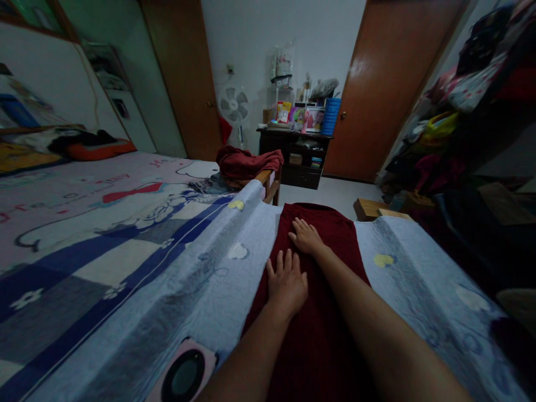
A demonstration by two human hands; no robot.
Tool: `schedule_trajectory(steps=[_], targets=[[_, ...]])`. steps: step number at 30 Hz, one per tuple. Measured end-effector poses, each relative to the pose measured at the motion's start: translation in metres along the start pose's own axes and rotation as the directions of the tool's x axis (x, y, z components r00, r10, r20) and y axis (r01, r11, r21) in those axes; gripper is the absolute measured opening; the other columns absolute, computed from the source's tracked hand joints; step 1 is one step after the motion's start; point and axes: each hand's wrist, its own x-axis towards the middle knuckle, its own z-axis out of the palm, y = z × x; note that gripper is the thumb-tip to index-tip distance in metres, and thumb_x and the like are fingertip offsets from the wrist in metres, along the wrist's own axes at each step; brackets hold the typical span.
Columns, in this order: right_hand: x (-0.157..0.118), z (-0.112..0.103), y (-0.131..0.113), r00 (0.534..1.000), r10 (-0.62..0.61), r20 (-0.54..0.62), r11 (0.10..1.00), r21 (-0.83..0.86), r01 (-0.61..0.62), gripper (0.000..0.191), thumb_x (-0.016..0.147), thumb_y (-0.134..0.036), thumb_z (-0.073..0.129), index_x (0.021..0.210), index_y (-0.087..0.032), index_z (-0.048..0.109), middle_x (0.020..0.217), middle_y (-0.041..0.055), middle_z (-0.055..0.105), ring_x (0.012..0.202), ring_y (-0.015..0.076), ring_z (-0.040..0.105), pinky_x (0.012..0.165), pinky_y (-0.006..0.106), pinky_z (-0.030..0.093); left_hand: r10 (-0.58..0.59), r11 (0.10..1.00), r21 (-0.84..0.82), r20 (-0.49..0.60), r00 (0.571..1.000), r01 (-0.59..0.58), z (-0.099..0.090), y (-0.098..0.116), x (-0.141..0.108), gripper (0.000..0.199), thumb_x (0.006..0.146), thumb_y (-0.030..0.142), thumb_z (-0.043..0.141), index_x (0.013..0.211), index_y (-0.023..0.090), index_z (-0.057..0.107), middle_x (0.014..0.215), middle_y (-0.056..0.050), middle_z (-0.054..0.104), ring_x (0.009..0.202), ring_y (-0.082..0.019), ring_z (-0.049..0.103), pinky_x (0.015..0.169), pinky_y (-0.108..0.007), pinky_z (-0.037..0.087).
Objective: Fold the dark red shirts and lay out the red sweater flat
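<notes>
A dark red cloth [330, 234], perhaps a garment, lies spread out lengthwise in front of me on a pale blue blanket [238, 279]. My left hand [287, 283] rests palm down near the cloth's left edge, fingers spread. Farther along it, my right hand [305, 237] lies flat on the upper part, also with the fingers apart. Neither hand grips anything. My forearms cover parts of the cloth, and its near end runs out of view. A pink device with a round black face [183, 375] sits by my left forearm.
On the left stretches a bed with a patterned blanket [104, 240]. A bundled red cloth [247, 162] lies at its far corner. Beyond stand a white fan [234, 106] and a dark cabinet [288, 178]. Wooden blocks [368, 209] and heaped clothes [444, 131] are at right.
</notes>
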Motion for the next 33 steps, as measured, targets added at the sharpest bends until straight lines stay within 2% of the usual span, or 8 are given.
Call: schedule_trajectory(steps=[6, 13, 17, 21, 23, 25, 28, 33], targets=[[0.012, -0.001, 0.005, 0.999, 0.04, 0.005, 0.999, -0.016, -0.04, 0.069, 0.096, -0.056, 0.025, 0.152, -0.016, 0.022, 0.16, 0.009, 0.012, 0.147, 0.0225, 0.01, 0.116, 0.047, 0.013, -0.038, 0.999, 0.003, 0.001, 0.999, 0.038, 0.002, 0.0, -0.001, 0.06, 0.092, 0.046, 0.039, 0.146, 0.02, 0.039, 0.155, -0.013, 0.029, 0.143, -0.037, 0.02, 0.112, -0.061, 0.017], [0.016, 0.001, 0.007, 0.998, 0.068, -0.011, 0.998, 0.014, -0.068, 0.07, 0.095, -0.058, 0.028, 0.151, -0.017, 0.023, 0.16, 0.0069, 0.013, 0.146, 0.029, 0.012, 0.115, 0.052, 0.015, -0.07, 0.997, 0.026, -0.005, 0.998, 0.07, 0.005, 0.001, 0.0, 0.061, 0.091, 0.049, 0.041, 0.145, 0.022, 0.04, 0.154, -0.018, 0.031, 0.142, -0.039, 0.023, 0.112, -0.059, 0.018], [0.014, -0.003, 0.009, 0.994, 0.039, -0.1, 0.997, 0.07, -0.032, 0.056, 0.097, -0.044, 0.034, 0.146, -0.018, 0.035, 0.158, 0.0078, 0.023, 0.145, 0.0276, 0.017, 0.114, 0.052, 0.018, -0.097, 0.995, 0.033, -0.019, 0.995, 0.098, 0.001, 0.002, 0.0, 0.066, 0.09, 0.048, 0.04, 0.147, 0.013, 0.036, 0.153, -0.02, 0.032, 0.142, -0.036, 0.024, 0.113, -0.055, 0.019], [0.012, -0.004, 0.007, 0.959, -0.144, -0.243, 0.982, 0.082, 0.169, 0.044, 0.094, -0.019, 0.036, 0.136, -0.019, 0.048, 0.149, 0.0081, 0.042, 0.141, 0.0187, 0.031, 0.116, 0.045, 0.018, -0.137, 0.99, 0.023, -0.04, 0.99, 0.138, -0.007, 0.002, 0.0, 0.072, 0.087, 0.048, 0.043, 0.146, 0.007, 0.036, 0.152, -0.021, 0.033, 0.142, -0.033, 0.026, 0.113, -0.051, 0.022], [0.012, -0.001, 0.003, 0.948, -0.247, -0.199, 0.96, 0.082, 0.267, 0.045, 0.093, -0.017, 0.035, 0.136, -0.019, 0.049, 0.148, 0.0084, 0.043, 0.138, 0.0176, 0.036, 0.115, 0.041, 0.023, -0.153, 0.987, 0.031, -0.044, 0.987, 0.155, -0.008, 0.002, -0.001, 0.071, 0.086, 0.05, 0.045, 0.144, 0.01, 0.039, 0.152, -0.021, 0.033, 0.141, -0.036, 0.026, 0.112, -0.054, 0.021], [0.012, 0.002, -0.001, 0.949, -0.298, -0.107, 0.95, 0.064, 0.305, 0.046, 0.094, -0.022, 0.037, 0.139, -0.017, 0.047, 0.15, 0.0093, 0.04, 0.14, 0.0203, 0.033, 0.114, 0.042, 0.025, -0.163, 0.986, 0.04, -0.044, 0.986, 0.165, -0.007, 0.002, -0.002, 0.07, 0.085, 0.052, 0.046, 0.143, 0.013, 0.042, 0.152, -0.02, 0.034, 0.141, -0.039, 0.026, 0.112, -0.056, 0.02], [0.014, 0.005, -0.005, 0.958, -0.286, -0.005, 0.958, 0.002, 0.286, 0.054, 0.095, -0.034, 0.036, 0.146, -0.016, 0.037, 0.155, 0.009, 0.031, 0.144, 0.0243, 0.023, 0.115, 0.046, 0.02, -0.163, 0.985, 0.043, -0.043, 0.986, 0.165, -0.004, 0.001, -0.002, 0.069, 0.086, 0.053, 0.046, 0.144, 0.016, 0.042, 0.152, -0.02, 0.034, 0.14, -0.041, 0.026, 0.111, -0.056, 0.02], [0.021, 0.003, -0.007, 0.972, -0.227, 0.058, 0.971, -0.06, 0.23, 0.061, 0.096, -0.047, 0.029, 0.151, -0.019, 0.027, 0.159, 0.0045, 0.02, 0.147, 0.0242, 0.013, 0.117, 0.048, 0.013, -0.158, 0.986, 0.052, -0.032, 0.987, 0.159, -0.001, 0.001, -0.002, 0.069, 0.087, 0.054, 0.044, 0.145, 0.017, 0.041, 0.152, -0.02, 0.034, 0.14, -0.041, 0.025, 0.111, -0.057, 0.019]])
